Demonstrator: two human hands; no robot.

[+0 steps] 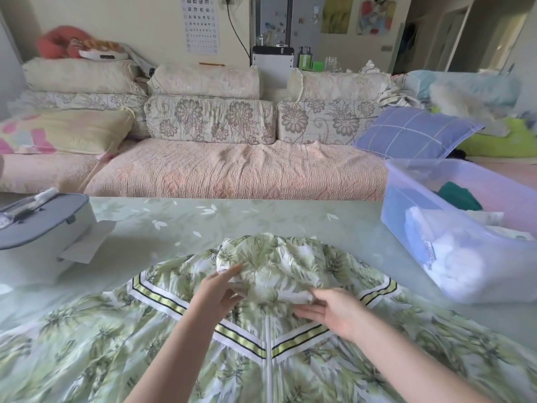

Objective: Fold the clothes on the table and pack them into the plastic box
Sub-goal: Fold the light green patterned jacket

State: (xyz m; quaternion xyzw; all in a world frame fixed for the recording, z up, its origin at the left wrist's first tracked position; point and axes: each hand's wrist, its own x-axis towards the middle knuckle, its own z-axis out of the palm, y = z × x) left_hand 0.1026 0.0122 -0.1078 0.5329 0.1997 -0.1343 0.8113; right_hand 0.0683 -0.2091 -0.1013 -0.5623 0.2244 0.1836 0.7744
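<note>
A green leaf-print jacket (116, 344) lies spread across the table (232, 222), its hood (279, 266) bunched at the far end. The left hand (220, 289) touches the hood's left side with straight fingers. The right hand (328, 312) rests flat and open beneath its front edge. The plastic box (406, 205) stands to the right, holding white and teal clothes (453, 257).

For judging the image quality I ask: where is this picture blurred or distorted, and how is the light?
Head view: soft, even light, no hard shadows; corners smear, so the red plush toy looks blurred; wide-angle lens bows the sofa; the leaf-print garment is fairly sharp.
</note>
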